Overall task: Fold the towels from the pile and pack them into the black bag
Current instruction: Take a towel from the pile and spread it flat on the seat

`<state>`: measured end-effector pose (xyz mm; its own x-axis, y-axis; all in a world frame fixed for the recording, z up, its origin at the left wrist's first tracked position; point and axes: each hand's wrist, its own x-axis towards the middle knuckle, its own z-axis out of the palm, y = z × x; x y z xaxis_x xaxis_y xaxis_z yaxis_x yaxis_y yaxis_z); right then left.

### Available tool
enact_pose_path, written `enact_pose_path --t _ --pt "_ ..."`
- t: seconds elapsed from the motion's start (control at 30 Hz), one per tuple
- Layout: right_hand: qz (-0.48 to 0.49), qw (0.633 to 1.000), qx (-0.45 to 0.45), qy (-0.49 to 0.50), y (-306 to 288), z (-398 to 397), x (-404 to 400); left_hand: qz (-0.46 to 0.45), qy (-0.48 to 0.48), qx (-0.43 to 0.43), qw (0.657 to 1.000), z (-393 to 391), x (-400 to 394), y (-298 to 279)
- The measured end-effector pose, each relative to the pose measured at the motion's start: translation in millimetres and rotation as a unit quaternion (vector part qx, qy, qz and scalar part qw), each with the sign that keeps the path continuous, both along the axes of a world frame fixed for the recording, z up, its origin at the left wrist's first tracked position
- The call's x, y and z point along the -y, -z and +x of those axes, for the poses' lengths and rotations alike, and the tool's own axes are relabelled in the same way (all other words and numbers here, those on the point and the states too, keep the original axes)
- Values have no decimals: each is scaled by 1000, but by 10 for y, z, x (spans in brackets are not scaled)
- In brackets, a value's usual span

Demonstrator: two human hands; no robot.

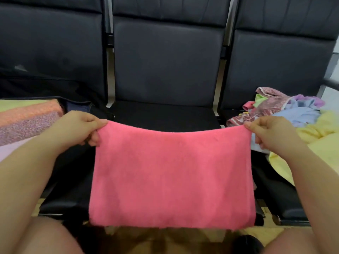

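Note:
A pink towel (170, 176) hangs stretched in front of the middle seat. My left hand (80, 127) pinches its top left corner and my right hand (266, 132) pinches its top right corner. The pile of towels (286, 110), in maroon, blue, green, purple and yellow, lies on the right seat. The black bag (55, 88) sits open on the left seat, with folded towels (27, 118) in yellow, orange, purple and pale pink stacked at its near side.
Three dark padded seats (165, 70) stand in a row with metal frame bars between them. A large yellow towel (322, 143) spills off the right seat. My knees show at the bottom over a yellowish floor.

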<state>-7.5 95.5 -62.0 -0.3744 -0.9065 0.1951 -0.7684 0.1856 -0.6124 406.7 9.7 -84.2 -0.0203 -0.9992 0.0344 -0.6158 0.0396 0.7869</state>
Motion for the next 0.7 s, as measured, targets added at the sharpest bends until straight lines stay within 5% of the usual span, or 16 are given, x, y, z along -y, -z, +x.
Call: enact_pose_path --t 0.17,0.23,0.33,0.43,0.57,0.7 --pt "-32 976 211 33 237 83 389 30 -33 -163 986 -199 217 129" --pt "-68 978 190 50 368 48 561 2 -39 -170 985 -280 370 250" --pt "-97 994 45 33 464 140 728 -51 -12 -95 994 -465 518 415" --pt "30 994 52 -88 596 402 785 42 93 37 994 -760 451 602" --pt "304 942 -82 -112 711 504 778 189 159 385 889 -1021 316 623" --pt "443 870 -163 -143 684 498 762 228 201 454 838 -1080 328 530"
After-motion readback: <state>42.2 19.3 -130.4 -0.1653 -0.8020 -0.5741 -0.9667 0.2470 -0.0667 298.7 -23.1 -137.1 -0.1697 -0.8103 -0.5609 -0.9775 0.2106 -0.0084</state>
